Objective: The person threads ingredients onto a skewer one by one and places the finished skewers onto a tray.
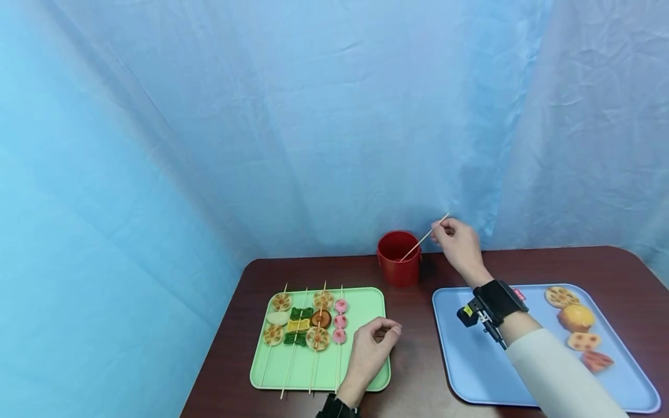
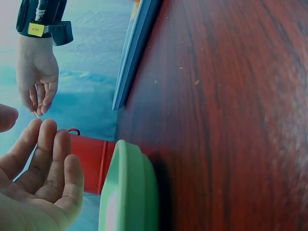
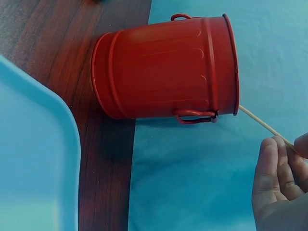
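Note:
My right hand (image 1: 460, 247) pinches a thin wooden skewer (image 1: 425, 237) near its upper end. The skewer slants down into a red metal bucket (image 1: 399, 274), and its lower tip is inside the rim. In the right wrist view the bare skewer (image 3: 264, 125) runs from the bucket's mouth to my thumb and fingertips. My left hand (image 1: 368, 352) hovers over the right part of a green tray (image 1: 366, 302), fingers loosely bent, holding nothing. Several loaded skewers lie side by side on that tray, with lotus root slices (image 1: 317, 338), green and yellow pieces (image 1: 298, 326) and pink balls (image 1: 340, 321).
A blue tray (image 1: 486, 371) lies on the right under my right forearm. Along its right side sit a lotus root slice (image 1: 561, 296), a yellow-brown round piece (image 1: 576, 317), a pale holed piece (image 1: 583, 341) and a reddish piece (image 1: 597, 361). Blue cloth (image 1: 334, 128) hangs behind the table.

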`<state>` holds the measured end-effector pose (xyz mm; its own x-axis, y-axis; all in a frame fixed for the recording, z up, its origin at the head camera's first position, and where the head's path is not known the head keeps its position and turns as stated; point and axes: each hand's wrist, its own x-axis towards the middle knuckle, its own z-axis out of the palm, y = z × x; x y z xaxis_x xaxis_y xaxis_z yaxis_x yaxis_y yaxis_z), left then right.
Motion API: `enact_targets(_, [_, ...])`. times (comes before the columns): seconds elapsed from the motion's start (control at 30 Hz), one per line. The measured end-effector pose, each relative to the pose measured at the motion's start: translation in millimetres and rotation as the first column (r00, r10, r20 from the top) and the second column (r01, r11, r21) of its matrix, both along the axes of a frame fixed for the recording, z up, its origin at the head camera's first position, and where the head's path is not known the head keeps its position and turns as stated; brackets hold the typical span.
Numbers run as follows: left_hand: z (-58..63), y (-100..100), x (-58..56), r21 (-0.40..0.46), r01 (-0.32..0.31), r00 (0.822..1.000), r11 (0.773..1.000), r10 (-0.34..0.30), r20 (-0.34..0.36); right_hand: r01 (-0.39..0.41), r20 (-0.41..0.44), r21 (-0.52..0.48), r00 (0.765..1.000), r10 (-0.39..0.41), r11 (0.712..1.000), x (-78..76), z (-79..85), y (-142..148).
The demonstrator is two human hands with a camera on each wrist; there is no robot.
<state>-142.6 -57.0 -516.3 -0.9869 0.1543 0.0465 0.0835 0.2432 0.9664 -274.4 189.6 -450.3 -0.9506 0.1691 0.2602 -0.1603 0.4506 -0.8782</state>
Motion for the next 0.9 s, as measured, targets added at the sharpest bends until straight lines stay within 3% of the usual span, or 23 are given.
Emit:
enact_targets(0.47, [-3.1,-0.2,-3.4,-0.018,0.012,1.0,1.0,-0.012,-0.001,-0.008,-0.084,0.097,0.996,0.016,0.995,5.6,-3.5,-4.4])
enact_targets(0.9, [-1.6,1.3,-2.2,-0.024,0.024,1.0,0.999,-0.024,0.008,0.016,-0.068,0.072,0.998,-0.011,0.997,13.1,-8.3,2.0])
